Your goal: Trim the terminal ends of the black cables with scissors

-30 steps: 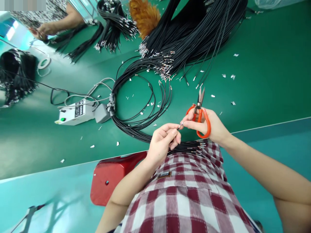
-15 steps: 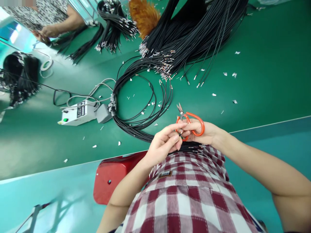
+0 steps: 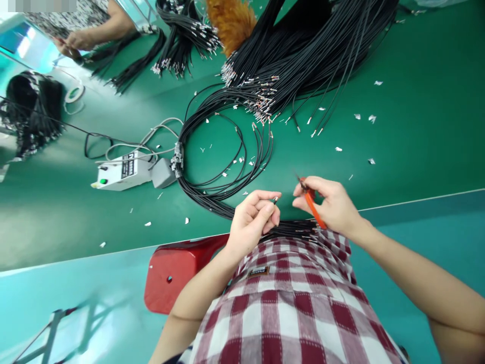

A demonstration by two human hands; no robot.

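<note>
My left hand (image 3: 254, 217) pinches the stripped end of a black cable (image 3: 275, 201) between thumb and fingers. To its right, apart from it, my right hand (image 3: 329, 205) grips scissors (image 3: 313, 208) with orange handles; their blades point up and left and look blurred. A bundle of black cables (image 3: 291, 230) lies at the table's edge against the checked apron, just below my hands. From there the bundle loops left and round over the table (image 3: 417, 126), with grey connectors (image 3: 177, 159) gathered at the left of the loop.
A white box with a green button (image 3: 121, 172) sits left of the loop. Large piles of black cables (image 3: 318, 55) and an orange-brown fluffy thing (image 3: 231, 25) lie at the back. A co-worker's hands (image 3: 74, 43) are at the far left. A red stool (image 3: 170, 278) stands below the edge.
My right hand has moved right, away from my left hand, and the scissors have turned in its grip. My left hand has shifted slightly left and still pinches the cable end.
</note>
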